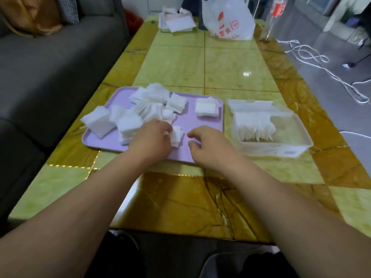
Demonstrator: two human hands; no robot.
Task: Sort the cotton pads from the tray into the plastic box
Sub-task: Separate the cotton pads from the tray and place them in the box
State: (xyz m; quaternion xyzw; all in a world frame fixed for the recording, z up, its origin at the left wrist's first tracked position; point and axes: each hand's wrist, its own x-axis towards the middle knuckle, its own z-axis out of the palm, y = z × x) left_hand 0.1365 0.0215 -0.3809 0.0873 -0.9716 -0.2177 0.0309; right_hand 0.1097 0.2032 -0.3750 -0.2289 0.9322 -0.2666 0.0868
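A grey sofa (60,57) runs along the left of the green and amber tiled table (180,63). On the table, in front of the person, lies a lilac tray (192,120) scattered with cotton pads. One thick stack (96,121) overhangs the tray's rim at 9 o'clock, and a loose heap (152,103) spreads from the middle up toward 11 o'clock.

The left hand (152,137) is down near 6 o'clock on the tray, fingers curled round a small stack of pads (177,135) that lies on the tray floor. At 2 o'clock sits a neat stack (206,108), apart from the heap. The right hand (210,145) hovers just beside the left one at the tray's 5 o'clock corner, fingers loosely curled with nothing between them.

Just right of the tray stands the clear plastic box (267,150), its lid (251,104) thrown back at 12 o'clock. A row of pads (253,125) stands on edge in its left half.

At the table's far end are a container of white pads (176,23), a white printed plastic bag (226,21) and a clear bottle (273,17). A white cord (321,63) trails over the floor at the right.
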